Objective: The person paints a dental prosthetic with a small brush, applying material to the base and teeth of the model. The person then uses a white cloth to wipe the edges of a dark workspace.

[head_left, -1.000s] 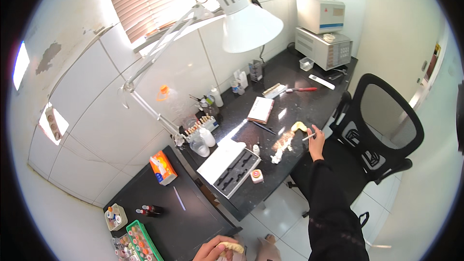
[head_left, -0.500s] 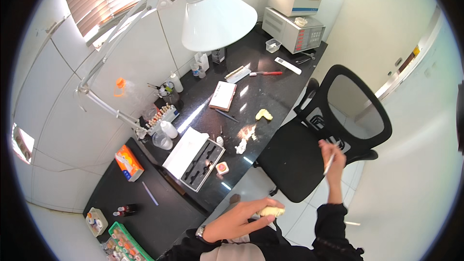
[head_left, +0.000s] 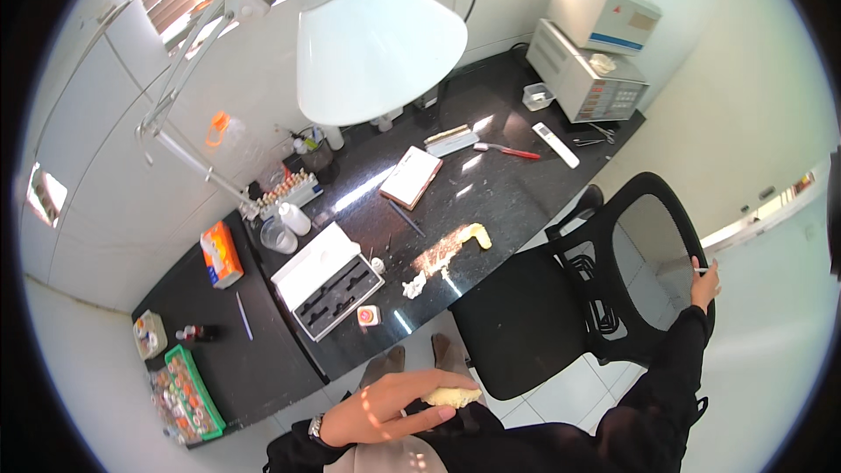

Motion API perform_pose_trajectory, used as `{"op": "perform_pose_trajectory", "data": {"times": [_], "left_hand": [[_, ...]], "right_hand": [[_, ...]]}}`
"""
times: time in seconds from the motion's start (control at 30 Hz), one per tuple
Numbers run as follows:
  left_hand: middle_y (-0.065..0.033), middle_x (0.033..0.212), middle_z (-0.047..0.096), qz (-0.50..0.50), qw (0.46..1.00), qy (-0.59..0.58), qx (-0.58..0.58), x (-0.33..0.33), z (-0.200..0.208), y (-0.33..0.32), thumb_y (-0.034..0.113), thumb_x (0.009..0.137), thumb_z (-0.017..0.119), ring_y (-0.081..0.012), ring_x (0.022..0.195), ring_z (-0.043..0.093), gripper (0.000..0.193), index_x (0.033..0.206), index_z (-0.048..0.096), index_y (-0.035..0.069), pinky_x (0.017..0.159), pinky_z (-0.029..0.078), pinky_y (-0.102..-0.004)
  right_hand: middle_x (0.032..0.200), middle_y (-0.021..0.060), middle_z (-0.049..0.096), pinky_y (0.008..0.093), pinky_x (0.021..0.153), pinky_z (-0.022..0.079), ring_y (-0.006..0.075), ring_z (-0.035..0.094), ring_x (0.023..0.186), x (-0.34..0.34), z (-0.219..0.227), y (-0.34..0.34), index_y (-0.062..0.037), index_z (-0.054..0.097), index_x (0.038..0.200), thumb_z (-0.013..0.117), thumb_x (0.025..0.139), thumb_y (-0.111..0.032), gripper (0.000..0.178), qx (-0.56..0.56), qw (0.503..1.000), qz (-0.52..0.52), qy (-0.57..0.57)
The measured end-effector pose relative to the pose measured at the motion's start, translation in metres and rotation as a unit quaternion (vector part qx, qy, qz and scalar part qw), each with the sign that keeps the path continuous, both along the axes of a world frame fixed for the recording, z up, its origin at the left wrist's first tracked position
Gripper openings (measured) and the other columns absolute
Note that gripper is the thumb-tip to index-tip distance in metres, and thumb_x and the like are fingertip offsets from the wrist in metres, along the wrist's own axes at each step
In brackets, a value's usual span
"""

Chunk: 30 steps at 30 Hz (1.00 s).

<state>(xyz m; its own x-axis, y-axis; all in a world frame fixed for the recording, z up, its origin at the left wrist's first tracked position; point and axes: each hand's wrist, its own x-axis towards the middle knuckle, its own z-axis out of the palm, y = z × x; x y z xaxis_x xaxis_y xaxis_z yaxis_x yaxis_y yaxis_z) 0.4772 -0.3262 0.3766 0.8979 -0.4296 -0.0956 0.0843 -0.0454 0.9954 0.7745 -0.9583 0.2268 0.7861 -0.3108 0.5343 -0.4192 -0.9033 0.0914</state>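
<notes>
My left hand (head_left: 381, 405) holds a pale yellow dental cast (head_left: 454, 398) between thumb and fingers, low in front of my body. Out to the right, my right hand (head_left: 704, 287) is closed round the outer rim of the black office chair's back (head_left: 690, 229). A slim pale tool (head_left: 702, 270) sticks out between its fingers; most of it is hidden. On the desk (head_left: 499, 188) lies a curved yellow piece (head_left: 477, 235) beside shavings (head_left: 438, 256) and a crumpled white tissue (head_left: 413, 285).
The chair seat (head_left: 526, 324) stands against the desk's front edge. An open white case (head_left: 320, 285), a notebook (head_left: 411, 177) and a red-handled brush (head_left: 508, 151) lie on the desk. A white lamp (head_left: 377, 48) overhangs it. Two stacked machines (head_left: 583, 70) occupy the far right corner.
My right hand has moved right, from over the chair onto its back rim. My left hand still holds the cast. The view has shifted, and both my feet now show.
</notes>
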Motion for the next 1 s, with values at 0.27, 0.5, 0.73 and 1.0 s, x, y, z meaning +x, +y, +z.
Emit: {"op": "perform_pose_trajectory", "data": {"times": [0.27,0.5,0.73,1.0], "left_hand": [[-0.0118,0.112,0.063,0.018,1.0,-0.016,-0.002,0.005,0.009,-0.01,0.017,0.093,0.059,-0.0242,0.091,0.062,0.036,0.126,0.055,0.005,0.076,0.049,-0.0331],[-0.0114,0.114,0.063,0.019,0.996,-0.082,-0.01,-0.015,-0.004,0.014,0.017,0.093,0.059,-0.0239,0.091,0.063,0.035,0.126,0.055,0.005,0.078,0.049,-0.0321],[-0.0101,0.116,0.063,0.051,0.997,-0.059,0.01,-0.041,-0.016,0.052,0.018,0.091,0.061,-0.0258,0.091,0.064,0.037,0.126,0.055,0.005,0.079,0.049,-0.0316],[-0.0109,0.103,0.068,0.153,0.982,-0.08,-0.074,-0.049,-0.029,0.066,0.017,0.093,0.056,-0.0172,0.08,0.067,0.029,0.119,0.059,0.004,0.074,0.052,-0.0279]], "right_hand": [[0.081,0.0187,0.065,0.0477,0.09,0.039,0.0356,0.062,0.081,-0.036,0.003,-0.003,-0.0046,0.056,0.107,0.053,0.09,-0.057,0.055,0.006,0.998,0.032,-0.059],[0.083,0.0193,0.065,0.0512,0.089,0.038,0.0374,0.062,0.083,-0.083,-0.002,0.004,-0.0054,0.055,0.112,0.052,0.091,-0.054,0.053,0.011,0.998,-0.012,-0.054],[0.087,0.019,0.068,0.0547,0.088,0.037,0.0385,0.064,0.087,-0.163,-0.009,0.014,-0.0072,0.054,0.113,0.048,0.091,-0.06,0.058,0.027,0.991,-0.13,-0.027],[0.095,0.0161,0.069,0.0527,0.092,0.036,0.036,0.064,0.092,-0.243,-0.027,0.006,-0.0075,0.053,0.118,0.048,0.092,-0.057,0.056,0.028,0.966,-0.254,-0.029]]}}
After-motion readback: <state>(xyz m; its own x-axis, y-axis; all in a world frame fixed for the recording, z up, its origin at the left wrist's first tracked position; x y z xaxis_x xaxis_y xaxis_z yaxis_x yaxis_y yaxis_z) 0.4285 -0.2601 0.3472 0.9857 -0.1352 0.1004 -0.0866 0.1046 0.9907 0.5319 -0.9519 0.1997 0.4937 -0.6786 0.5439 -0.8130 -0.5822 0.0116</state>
